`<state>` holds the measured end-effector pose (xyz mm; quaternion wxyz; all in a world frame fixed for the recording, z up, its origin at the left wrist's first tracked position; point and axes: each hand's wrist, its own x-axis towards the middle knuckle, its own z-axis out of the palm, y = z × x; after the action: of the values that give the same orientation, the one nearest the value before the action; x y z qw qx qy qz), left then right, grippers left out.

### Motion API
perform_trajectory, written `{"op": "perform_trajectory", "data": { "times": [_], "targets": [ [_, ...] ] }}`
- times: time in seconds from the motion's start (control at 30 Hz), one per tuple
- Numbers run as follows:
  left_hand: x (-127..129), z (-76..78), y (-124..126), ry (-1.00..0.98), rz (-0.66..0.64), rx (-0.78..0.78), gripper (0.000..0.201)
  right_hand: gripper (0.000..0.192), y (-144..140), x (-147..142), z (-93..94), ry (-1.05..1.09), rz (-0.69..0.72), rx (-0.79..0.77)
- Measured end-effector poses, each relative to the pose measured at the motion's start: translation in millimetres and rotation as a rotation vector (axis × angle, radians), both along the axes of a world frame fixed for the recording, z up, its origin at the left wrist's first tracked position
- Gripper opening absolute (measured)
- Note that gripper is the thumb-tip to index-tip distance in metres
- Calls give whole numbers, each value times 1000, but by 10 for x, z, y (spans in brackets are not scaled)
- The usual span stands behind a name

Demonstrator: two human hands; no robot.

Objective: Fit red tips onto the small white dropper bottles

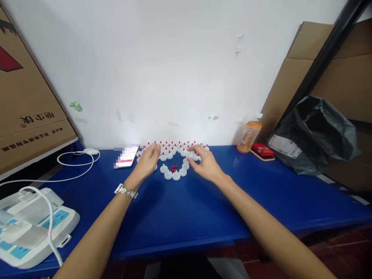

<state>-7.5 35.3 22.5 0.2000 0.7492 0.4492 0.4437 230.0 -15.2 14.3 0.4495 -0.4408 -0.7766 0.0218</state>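
My right hand pinches a translucent white nozzle cap between thumb and fingers. Opposite it, my left hand is raised over the left side of the caps with its fingers drawn together; whatever they hold, if anything, is hidden. Several white nozzle caps without red tips curve round a small pile of red tips between my hands. Behind them, along the wall, stand rows of white caps topped with red tips, partly covered by both hands.
A phone lies left of the caps. An orange drink bottle, a red packet and a dark plastic bag are at the right. A power strip with cables sits front left on the blue table. Cardboard boxes flank both sides.
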Motion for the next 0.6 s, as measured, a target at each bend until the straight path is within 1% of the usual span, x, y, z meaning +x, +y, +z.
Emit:
{"op": "perform_trajectory", "data": {
  "times": [0.07, 0.13, 0.2, 0.27, 0.37, 0.5, 0.53, 0.6],
  "targets": [
    [68, -75, 30, 198, -86, 91, 32, 26, 24, -10, -42, 42, 26, -44],
    [157, -148, 46, 340, -126, 142, 29, 25, 41, -52, -69, 90, 39, -78],
    [217, -198, 54, 437, -138, 153, 29, 21, 55, -93, -87, 139, 37, -122],
    [234, -218, 54, 495, -151, 146, 29, 14, 73, -117, -104, 179, 24, -175],
    [196, -201, 35, 494, -147, 142, 34, 13, 105, -128, -121, 225, 19, -185],
    [79, -148, -12, 382, -100, 142, 40, 12, 160, -160, -69, 202, -71, -80],
    [40, -138, -22, 358, -96, 133, 40, 11, 183, -181, -42, 181, -69, -87],
    [-44, -127, -31, 342, -97, 102, 39, 9, 254, -242, 14, 147, -6, -150]
  ]
}}
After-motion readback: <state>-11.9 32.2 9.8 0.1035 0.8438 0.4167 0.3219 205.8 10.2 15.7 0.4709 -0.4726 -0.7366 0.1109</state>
